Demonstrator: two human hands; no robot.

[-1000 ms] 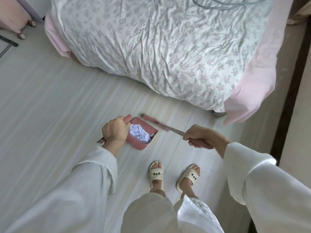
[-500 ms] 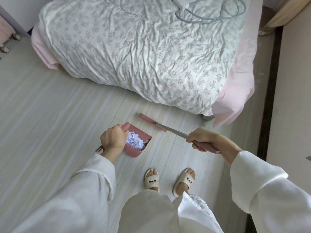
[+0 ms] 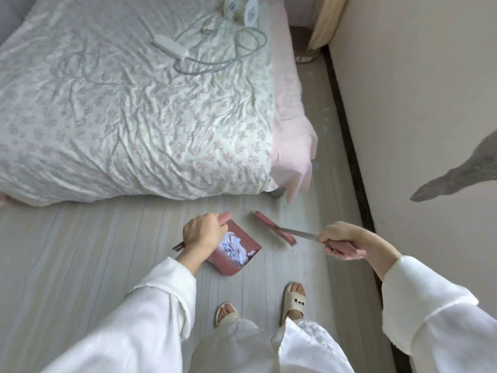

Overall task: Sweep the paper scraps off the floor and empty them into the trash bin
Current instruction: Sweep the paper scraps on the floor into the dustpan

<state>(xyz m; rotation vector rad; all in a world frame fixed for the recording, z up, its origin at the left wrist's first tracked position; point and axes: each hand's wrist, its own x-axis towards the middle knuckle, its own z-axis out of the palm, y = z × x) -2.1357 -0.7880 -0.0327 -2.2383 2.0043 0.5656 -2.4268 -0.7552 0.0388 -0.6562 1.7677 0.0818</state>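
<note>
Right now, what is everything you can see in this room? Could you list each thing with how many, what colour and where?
dustpan: one, pink, held above the floor in front of the bed
paper scraps: a heap, white, inside the dustpan
broom: one, pink head on a metal shaft, right of the dustpan
bed: one, white floral cover over a pink sheet, upper left
cables: several, grey, with a white adapter, on the bed
floor: pale grey planks
wall: beige, on the right
slippers: two, cream, on the person's feet
sleeves: two, white
left hand: grips the dustpan's handle
right hand: grips the broom's handle
</note>
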